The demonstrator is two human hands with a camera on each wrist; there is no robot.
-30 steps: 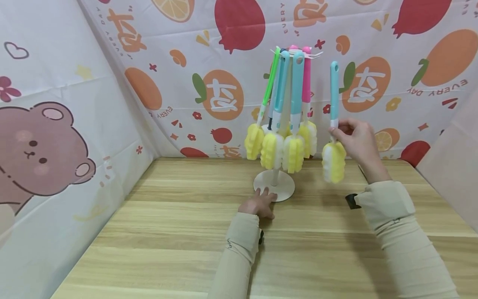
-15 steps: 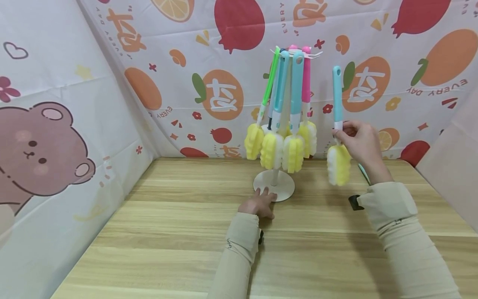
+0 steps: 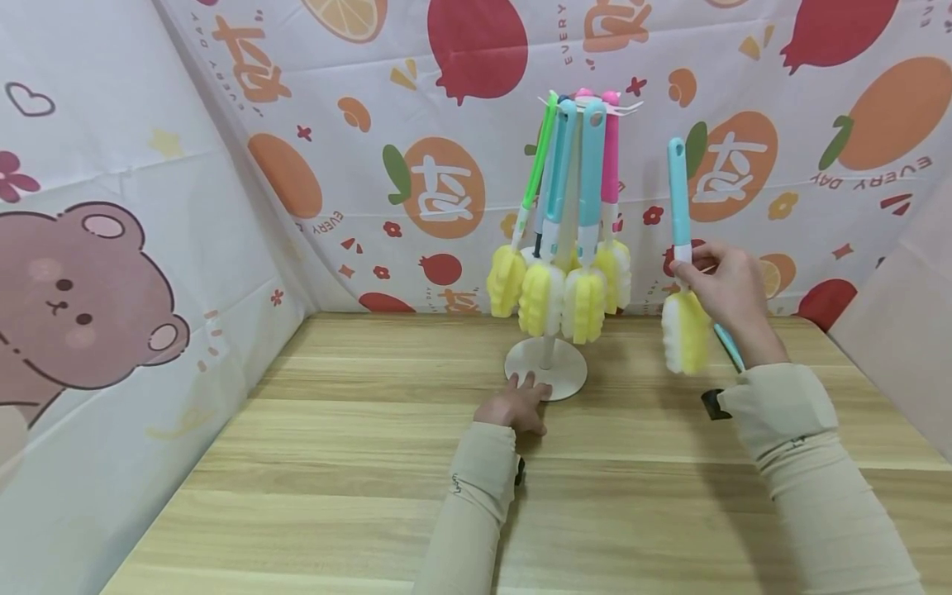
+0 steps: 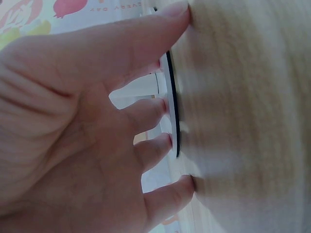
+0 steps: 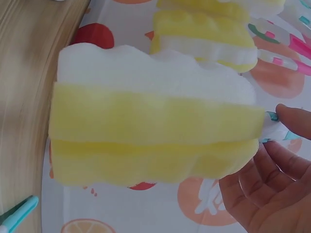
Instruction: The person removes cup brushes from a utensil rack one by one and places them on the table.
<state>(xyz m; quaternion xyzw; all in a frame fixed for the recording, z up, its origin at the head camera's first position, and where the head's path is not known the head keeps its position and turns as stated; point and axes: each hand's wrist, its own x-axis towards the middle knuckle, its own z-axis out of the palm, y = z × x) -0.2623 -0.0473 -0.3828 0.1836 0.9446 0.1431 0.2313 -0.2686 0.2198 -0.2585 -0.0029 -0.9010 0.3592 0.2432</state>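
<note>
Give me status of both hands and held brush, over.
Left hand touches stand base. Right hand holds brush above table. Blue handle lies on table nearby.

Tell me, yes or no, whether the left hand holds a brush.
No, the left hand rests with fingers on the white round base and the table, gripping nothing.

The brush [image 3: 683,251] at right pairs a smooth plastic handle [image 3: 679,198] with a matt, bumpy sponge head [image 3: 686,335]; the hanging brushes [image 3: 590,207] look alike. The stand [image 3: 568,372] is smooth and white, metal or plastic unclear. The bench [image 3: 335,463] shows smooth wood grain. The far curtain [image 3: 357,165] is creased cloth, the sleeves [image 3: 476,496] matt cloth.
</note>
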